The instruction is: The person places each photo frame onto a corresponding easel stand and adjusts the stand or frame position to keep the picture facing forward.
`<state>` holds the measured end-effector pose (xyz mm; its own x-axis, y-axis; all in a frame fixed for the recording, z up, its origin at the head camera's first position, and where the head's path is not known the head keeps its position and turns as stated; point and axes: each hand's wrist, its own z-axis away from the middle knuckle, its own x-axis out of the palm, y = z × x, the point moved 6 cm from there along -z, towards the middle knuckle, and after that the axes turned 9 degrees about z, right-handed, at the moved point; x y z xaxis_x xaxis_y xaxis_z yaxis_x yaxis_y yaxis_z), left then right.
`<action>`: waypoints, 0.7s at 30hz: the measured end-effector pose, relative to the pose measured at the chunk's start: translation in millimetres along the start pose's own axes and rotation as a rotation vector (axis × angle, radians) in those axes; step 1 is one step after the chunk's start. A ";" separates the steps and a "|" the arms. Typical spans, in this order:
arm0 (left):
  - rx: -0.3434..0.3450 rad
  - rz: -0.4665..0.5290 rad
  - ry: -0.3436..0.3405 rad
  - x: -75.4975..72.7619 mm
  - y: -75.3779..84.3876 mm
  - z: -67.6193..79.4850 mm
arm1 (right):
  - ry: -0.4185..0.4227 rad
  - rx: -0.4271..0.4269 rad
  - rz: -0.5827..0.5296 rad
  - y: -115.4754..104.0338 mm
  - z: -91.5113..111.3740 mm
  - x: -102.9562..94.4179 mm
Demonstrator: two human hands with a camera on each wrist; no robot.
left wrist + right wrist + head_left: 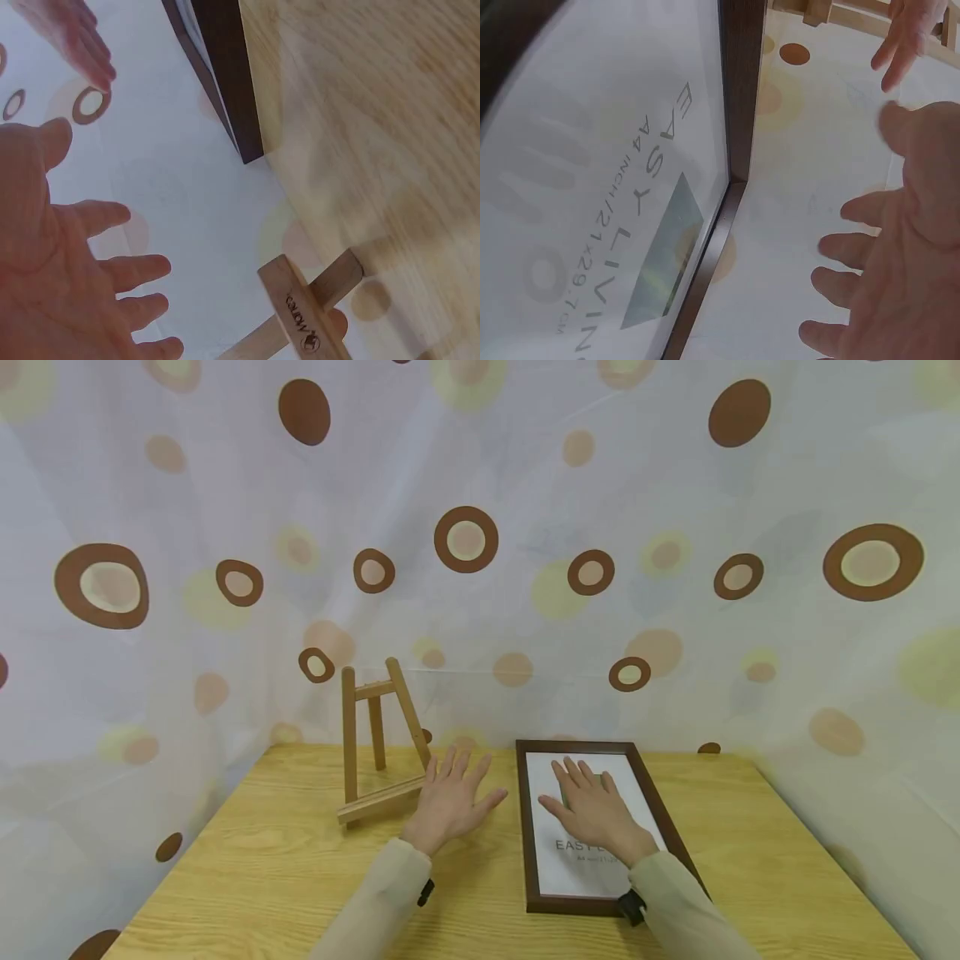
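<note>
My left hand [452,806] is held out with straight, spread fingers, just right of a small wooden easel [350,735]; its fingertips overlap the easel's right foot in the head view. In the left wrist view the palm of that hand [52,262] shows bare, apart from the easel's ledge [304,315]. Above a dark brown picture frame [530,835] hovers my right hand [596,810], fingers straight, holding nothing. The frame lies flat, with a white sheet printed "EASY LIVING" [641,184] behind its glass. Part of the print is hidden by the right hand in the head view.
A wooden table [247,852] carries the easel at back left and the frame at right. Behind and at both sides hangs a pale cloth [510,468] with brown and beige dots. Bare wood [757,835] shows right of the frame.
</note>
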<state>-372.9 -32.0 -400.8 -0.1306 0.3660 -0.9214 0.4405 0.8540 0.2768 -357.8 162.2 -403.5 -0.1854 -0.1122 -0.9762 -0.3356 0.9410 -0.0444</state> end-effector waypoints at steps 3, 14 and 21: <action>0.004 0.058 0.021 -0.2 1.2 -2.2 | 0.060 -0.003 -0.015 2.6 0.5 -4.2; -0.051 0.584 0.032 10.7 -1.4 -5.0 | 0.035 0.108 -0.350 28.1 8.5 0.5; -0.095 0.853 -0.016 20.3 -6.2 -7.8 | 0.026 0.135 -0.470 50.6 16.8 6.4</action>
<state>-385.3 -27.0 -419.0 0.2245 0.8925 -0.3912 0.3054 0.3168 0.8980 -360.4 214.4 -415.6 -0.0660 -0.5414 -0.8381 -0.2659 0.8191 -0.5082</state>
